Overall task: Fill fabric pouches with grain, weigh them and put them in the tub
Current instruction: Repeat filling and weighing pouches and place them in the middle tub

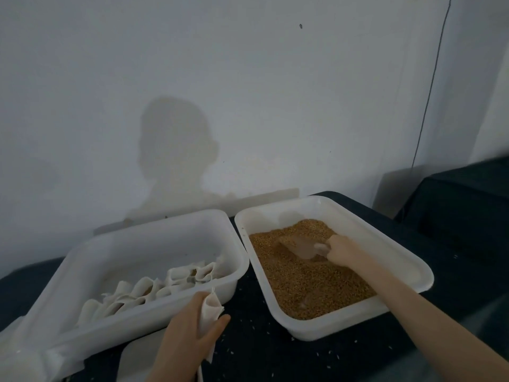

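- Now the right hand (pixel 340 250) grips a clear scoop (pixel 298 248) dug into the grain (pixel 308 285) of the right tub (pixel 407 257).
- Left hand (pixel 195 323) pinches an empty fabric pouch (pixel 210 308) — just before the left tub (pixel 82 260), which holds filled pouches (pixel 154 288).
- Both tubs sit on the dark desk (pixel 256 351) — loose grains scattered there.

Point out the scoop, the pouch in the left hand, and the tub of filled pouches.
scoop (pixel 298 248): head view, on its clear bowl.
pouch (pixel 210 308): head view, on its cloth near the mouth.
tub (pixel 132 330): head view, on its near wall.

Left grip (pixel 196 318) curled, right grip (pixel 340 248) curled.
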Tool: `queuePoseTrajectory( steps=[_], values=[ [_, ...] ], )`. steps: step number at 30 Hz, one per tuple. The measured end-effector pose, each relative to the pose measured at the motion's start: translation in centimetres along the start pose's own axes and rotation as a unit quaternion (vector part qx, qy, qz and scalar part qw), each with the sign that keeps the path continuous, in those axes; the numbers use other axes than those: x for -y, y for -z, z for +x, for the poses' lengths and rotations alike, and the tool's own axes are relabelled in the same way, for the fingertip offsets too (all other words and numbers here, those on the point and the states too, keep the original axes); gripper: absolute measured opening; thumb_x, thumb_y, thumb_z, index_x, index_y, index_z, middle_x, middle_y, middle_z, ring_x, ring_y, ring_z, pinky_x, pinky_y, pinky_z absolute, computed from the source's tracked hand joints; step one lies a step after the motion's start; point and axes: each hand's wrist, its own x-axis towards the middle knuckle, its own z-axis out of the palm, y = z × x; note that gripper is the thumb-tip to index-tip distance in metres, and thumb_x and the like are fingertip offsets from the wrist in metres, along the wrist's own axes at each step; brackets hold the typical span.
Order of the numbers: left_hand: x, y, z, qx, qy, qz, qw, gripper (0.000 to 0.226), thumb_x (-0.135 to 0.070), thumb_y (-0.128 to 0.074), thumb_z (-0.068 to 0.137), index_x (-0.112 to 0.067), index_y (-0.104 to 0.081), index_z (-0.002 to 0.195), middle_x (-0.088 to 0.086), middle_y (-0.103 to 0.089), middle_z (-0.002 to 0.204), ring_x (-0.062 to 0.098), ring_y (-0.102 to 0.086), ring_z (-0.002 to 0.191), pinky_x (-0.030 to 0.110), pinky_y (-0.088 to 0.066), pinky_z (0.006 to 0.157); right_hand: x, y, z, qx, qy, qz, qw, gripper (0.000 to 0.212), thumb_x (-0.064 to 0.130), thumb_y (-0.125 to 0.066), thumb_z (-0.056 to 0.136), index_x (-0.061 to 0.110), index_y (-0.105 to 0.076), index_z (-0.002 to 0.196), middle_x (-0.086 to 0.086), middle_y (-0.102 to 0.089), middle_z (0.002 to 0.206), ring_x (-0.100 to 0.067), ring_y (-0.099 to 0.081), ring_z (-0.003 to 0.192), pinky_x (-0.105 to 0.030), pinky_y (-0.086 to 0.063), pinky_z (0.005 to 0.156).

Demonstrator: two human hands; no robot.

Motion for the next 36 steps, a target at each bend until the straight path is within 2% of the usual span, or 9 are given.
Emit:
queuePoseTrajectory(
  steps=[4,9,16,19,23,27,29,32,36],
  values=[
    [0.1,0.3,-0.2,-0.01,-0.005,-0.004,1.0,0.023,-0.036,-0.07,0.082,-0.035,-0.05,0.093,-0.008,-0.063,0.076,-0.003,-0.059,0.072,0.013,-0.04,0.059,0.3,0.7,-0.4,-0.012,0.026,0.077,0.997,0.029,0.003,-0.052,0.086,0.014,-0.066,0.11,-0.003,-0.065,0.086,-0.014,-0.059,0.068,-0.021,-0.045,0.056],
    [0.5,1.1,-0.5,-0.001,-0.003,-0.005,1.0,0.024,-0.036,-0.069,0.084,-0.034,-0.047,0.096,-0.007,-0.062,0.08,0.004,-0.06,0.075,0.014,-0.042,0.065,1.5,2.1,-2.3,-0.028,0.097,0.124,0.987,0.042,-0.003,-0.052,0.08,0.024,-0.068,0.107,0.0,-0.067,0.08,-0.012,-0.053,0.059,-0.022,-0.042,0.052],
    [0.9,2.9,-1.1,-0.017,0.01,-0.019,1.0,0.025,-0.036,-0.067,0.086,-0.04,-0.045,0.096,-0.012,-0.062,0.085,-0.008,-0.056,0.08,0.008,-0.042,0.066,5.0,4.3,-6.4,-0.021,0.219,0.219,0.951,0.056,-0.005,-0.062,0.073,0.047,-0.067,0.089,0.006,-0.07,0.072,0.0,-0.048,0.041,-0.014,-0.038,0.043],
    [1.2,3.6,-1.4,-0.021,0.019,-0.024,0.999,0.022,-0.041,-0.065,0.085,-0.037,-0.046,0.097,-0.012,-0.06,0.086,-0.007,-0.055,0.079,0.009,-0.041,0.063,6.6,4.8,-7.7,0.043,0.268,0.199,0.942,0.062,-0.006,-0.06,0.068,0.051,-0.07,0.091,0.011,-0.073,0.081,-0.001,-0.052,0.046,-0.013,-0.04,0.046],
    [1.6,4.3,-2.0,-0.016,0.022,-0.04,0.999,0.028,-0.044,-0.063,0.085,-0.037,-0.047,0.107,-0.012,-0.061,0.092,0.0,-0.059,0.079,0.019,-0.05,0.069,8.8,4.6,-8.8,0.105,0.302,0.14,0.937,0.069,-0.005,-0.059,0.061,0.06,-0.068,0.083,0.035,-0.065,0.091,0.009,-0.061,0.088,-0.014,-0.052,0.065],
    [1.8,4.9,-2.4,-0.002,0.029,-0.051,0.998,0.033,-0.043,-0.064,0.085,-0.037,-0.047,0.112,-0.012,-0.062,0.097,0.006,-0.062,0.078,0.031,-0.056,0.072,10.3,4.4,-9.5,0.115,0.313,0.12,0.935,0.068,-0.005,-0.055,0.061,0.058,-0.068,0.081,0.019,-0.071,0.094,-0.024,-0.067,0.095,-0.046,-0.057,0.081],
    [1.9,5.0,-2.5,0.007,0.036,-0.048,0.998,0.041,-0.044,-0.065,0.084,-0.031,-0.047,0.12,-0.01,-0.061,0.104,0.009,-0.062,0.087,0.037,-0.057,0.075,10.9,4.5,-10.0,0.125,0.331,0.107,0.929,0.063,0.001,-0.05,0.06,0.057,-0.069,0.082,0.0,-0.073,0.099,-0.04,-0.062,0.1,-0.05,-0.055,0.085],
    [2.1,4.9,-2.5,0.021,0.045,-0.033,0.998,0.052,-0.047,-0.065,0.084,-0.03,-0.044,0.128,-0.011,-0.058,0.113,0.01,-0.06,0.097,0.038,-0.055,0.083,11.8,4.6,-10.6,0.128,0.35,0.111,0.921,0.053,0.016,-0.045,0.056,0.054,-0.07,0.083,-0.006,-0.073,0.098,-0.037,-0.062,0.101,-0.051,-0.053,0.088],
    [2.4,4.8,-2.3,0.027,0.047,0.007,0.999,0.061,-0.052,-0.065,0.082,-0.032,-0.038,0.133,-0.014,-0.055,0.118,0.007,-0.057,0.101,0.033,-0.05,0.092,12.9,4.5,-10.6,0.117,0.343,0.075,0.929,0.045,0.011,-0.052,0.077,0.053,-0.068,0.082,0.004,-0.073,0.087,-0.022,-0.066,0.079,-0.024,-0.052,0.062]
  ],
)
